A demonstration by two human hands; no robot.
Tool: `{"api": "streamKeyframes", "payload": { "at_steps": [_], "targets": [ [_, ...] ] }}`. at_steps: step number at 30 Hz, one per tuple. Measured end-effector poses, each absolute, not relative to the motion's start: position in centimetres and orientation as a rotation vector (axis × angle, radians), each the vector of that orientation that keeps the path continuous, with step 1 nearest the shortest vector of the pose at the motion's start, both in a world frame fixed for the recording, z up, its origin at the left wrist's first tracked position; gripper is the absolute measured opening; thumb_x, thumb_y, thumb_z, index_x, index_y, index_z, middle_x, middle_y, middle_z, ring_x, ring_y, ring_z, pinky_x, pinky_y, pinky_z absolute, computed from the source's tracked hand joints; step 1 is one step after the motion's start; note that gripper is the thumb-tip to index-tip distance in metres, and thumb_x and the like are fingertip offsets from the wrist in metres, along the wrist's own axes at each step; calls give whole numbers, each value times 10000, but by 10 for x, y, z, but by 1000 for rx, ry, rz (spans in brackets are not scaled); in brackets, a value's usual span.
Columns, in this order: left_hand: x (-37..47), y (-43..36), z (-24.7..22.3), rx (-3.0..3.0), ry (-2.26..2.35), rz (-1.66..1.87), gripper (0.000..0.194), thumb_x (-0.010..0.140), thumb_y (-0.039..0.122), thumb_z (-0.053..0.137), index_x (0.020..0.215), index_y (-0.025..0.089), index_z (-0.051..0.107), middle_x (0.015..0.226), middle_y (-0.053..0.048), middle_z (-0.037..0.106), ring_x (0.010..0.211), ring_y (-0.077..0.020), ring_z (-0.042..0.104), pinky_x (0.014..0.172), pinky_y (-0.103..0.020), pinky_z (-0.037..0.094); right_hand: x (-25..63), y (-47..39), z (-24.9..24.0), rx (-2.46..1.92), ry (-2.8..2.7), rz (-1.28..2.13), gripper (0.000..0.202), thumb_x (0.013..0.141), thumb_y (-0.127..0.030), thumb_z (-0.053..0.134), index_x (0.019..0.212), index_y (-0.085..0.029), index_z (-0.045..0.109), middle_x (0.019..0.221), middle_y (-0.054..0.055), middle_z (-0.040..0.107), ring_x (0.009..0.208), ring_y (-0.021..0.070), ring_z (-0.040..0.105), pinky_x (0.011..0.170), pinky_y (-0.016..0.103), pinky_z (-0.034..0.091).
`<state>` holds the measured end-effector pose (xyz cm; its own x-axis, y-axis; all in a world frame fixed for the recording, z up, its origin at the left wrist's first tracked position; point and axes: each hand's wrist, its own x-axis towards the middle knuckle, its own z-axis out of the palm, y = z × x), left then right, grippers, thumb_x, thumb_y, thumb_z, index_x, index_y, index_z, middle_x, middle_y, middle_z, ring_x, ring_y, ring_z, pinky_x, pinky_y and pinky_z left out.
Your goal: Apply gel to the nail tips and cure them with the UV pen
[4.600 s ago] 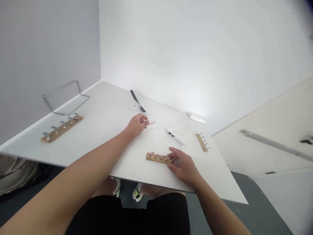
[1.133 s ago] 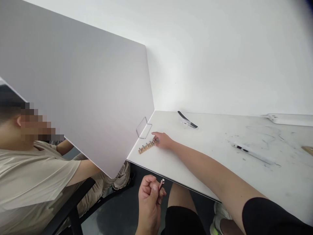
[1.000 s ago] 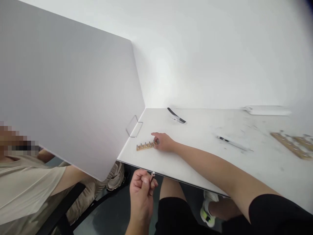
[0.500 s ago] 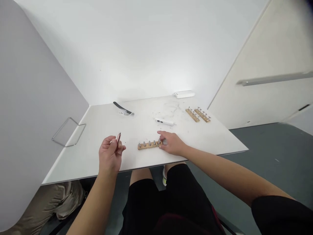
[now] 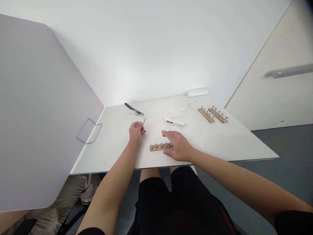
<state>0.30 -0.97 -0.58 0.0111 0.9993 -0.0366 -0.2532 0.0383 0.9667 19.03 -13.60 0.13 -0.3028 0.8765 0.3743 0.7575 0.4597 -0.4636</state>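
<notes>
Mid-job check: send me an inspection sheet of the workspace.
Surface: white table, smudges toward the back right.
Things: wooden strip with metal fittings; pink stick; two more strips at right.
Clutter: white gadget, black bar, white case.
Hands: left hand holds the pink stick; right hand at the wooden strip's right end, grip unclear.
Cables: none clearly seen.
Surroundings: grey partition at left, wire frame at its foot, another person's leg beyond.

A desk with grey partition suggests an office.

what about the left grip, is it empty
No, the left grip holds a slim pinkish pen-like tool, one end of which sticks out.
</notes>
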Motion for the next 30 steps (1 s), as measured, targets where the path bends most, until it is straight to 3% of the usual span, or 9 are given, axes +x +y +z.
{"api": "streamKeyframes", "payload": {
  "at_steps": [5, 16, 30],
  "targets": [
    [2, -5, -14, 1073, 955, 1281, 242, 674, 337, 620, 793, 184, 474, 521, 65, 491, 393, -33, 382, 504, -213, 418, 153, -126, 16, -1303, -2329, 184, 652, 670, -315, 630, 1262, -142, 418, 1064, 126, 591, 1109, 292, 442, 933, 440, 309],
    [3, 1, -19, 1097, 932, 1306, 196, 689, 322, 605, 762, 176, 495, 508, 52, 499, 418, -49, 417, 482, -213, 413, 134, -106, 15, -1473, -2467, 239, 517, 745, -202, 497, 1253, -150, 408, 959, 96, 628, 978, 240, 503, 832, 380, 367],
    [2, 3, -21, 1119, 948, 1314, 165, 700, 302, 583, 761, 171, 504, 520, 33, 492, 486, -84, 480, 470, -210, 407, 126, -100, 20, -1526, -2546, 236, 500, 725, -130, 473, 1218, -211, 451, 873, 45, 663, 885, 230, 546, 754, 345, 382]
  ]
}}
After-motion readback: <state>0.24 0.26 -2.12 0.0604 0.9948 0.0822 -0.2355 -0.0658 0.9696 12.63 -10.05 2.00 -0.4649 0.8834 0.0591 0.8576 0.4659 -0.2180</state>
